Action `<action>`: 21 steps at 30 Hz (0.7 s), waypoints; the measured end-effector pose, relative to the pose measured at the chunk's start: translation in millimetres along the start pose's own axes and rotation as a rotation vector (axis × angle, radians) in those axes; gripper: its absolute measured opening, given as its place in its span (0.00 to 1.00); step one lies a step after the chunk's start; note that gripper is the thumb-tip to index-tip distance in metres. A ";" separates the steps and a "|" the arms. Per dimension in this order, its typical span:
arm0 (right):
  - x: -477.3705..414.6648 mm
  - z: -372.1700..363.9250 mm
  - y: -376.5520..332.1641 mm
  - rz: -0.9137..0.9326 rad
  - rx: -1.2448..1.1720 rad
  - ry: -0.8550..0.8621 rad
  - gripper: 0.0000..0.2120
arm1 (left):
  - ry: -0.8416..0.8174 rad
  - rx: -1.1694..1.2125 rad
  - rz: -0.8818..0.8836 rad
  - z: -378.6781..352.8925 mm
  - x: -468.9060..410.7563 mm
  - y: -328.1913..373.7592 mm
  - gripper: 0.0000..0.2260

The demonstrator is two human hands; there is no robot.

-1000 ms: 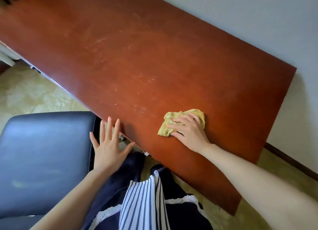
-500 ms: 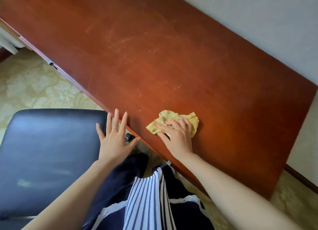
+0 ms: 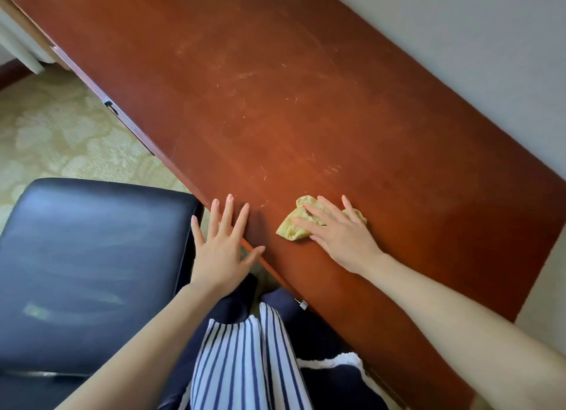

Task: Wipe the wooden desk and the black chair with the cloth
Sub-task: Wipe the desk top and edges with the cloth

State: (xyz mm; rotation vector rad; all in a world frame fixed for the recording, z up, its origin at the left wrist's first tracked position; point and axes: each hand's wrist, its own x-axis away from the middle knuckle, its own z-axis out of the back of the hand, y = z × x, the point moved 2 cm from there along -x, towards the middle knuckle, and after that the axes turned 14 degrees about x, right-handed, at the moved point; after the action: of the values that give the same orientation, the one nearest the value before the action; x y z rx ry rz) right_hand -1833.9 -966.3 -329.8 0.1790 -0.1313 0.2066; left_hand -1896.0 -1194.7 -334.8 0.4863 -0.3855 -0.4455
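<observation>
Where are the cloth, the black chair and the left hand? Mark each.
cloth point(image 3: 291, 230), head view, bare crumpled left part.
black chair point(image 3: 92, 256), head view, middle of its seat.
left hand point(image 3: 222, 253), head view, back of the hand.

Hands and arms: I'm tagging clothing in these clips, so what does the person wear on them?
Nothing shows on them. The left hand and right hand are ungloved, with no ring, watch or bracelet visible, and both forearms are bare, no sleeve in view. Below them is a dark navy garment with a blue-and-white striped panel and white lace trim.
</observation>
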 end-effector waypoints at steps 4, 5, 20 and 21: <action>-13.7 -3.8 4.2 -0.078 -0.030 0.010 0.23 | 0.053 0.044 0.019 -5.6 8.9 24.4 0.33; -12.3 -5.1 -1.5 -0.111 -0.063 0.023 0.22 | 0.059 0.049 0.022 -8.8 10.9 31.5 0.33; 69.5 -1.3 4.6 0.012 -0.141 0.484 0.10 | 0.122 -0.082 -0.042 -37.5 35.8 80.1 0.17; 70.5 3.2 7.0 -0.001 -0.130 0.548 0.07 | 0.142 -0.100 -0.054 -35.9 36.3 83.1 0.16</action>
State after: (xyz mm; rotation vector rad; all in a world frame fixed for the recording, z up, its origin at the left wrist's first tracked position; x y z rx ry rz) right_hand -1767.4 -946.7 -315.1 -0.0116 0.3989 0.2391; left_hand -1823.4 -1133.8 -311.7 0.4289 -0.2124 -0.4772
